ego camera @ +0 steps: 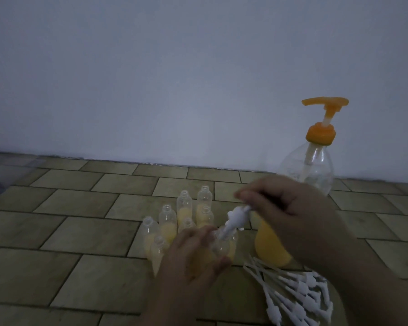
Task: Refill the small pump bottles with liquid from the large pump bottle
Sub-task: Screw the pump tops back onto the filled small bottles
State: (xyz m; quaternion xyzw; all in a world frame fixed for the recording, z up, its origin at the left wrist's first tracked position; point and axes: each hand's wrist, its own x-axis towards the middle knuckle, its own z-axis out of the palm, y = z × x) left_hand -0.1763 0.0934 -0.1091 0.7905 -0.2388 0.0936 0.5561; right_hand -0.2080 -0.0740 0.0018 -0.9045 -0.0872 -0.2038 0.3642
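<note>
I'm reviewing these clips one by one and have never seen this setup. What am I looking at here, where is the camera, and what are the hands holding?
No machine here: a person works with bare hands, filmed by one camera on their head looking down at a tiled floor. The left hand steadies a small bottle; the right hand is fitting a white pump insert at its neck. Beside them stand open small bottles partly filled with yellow liquid, the large pump bottle with an orange top, and a pile of spare white pumps.
</note>
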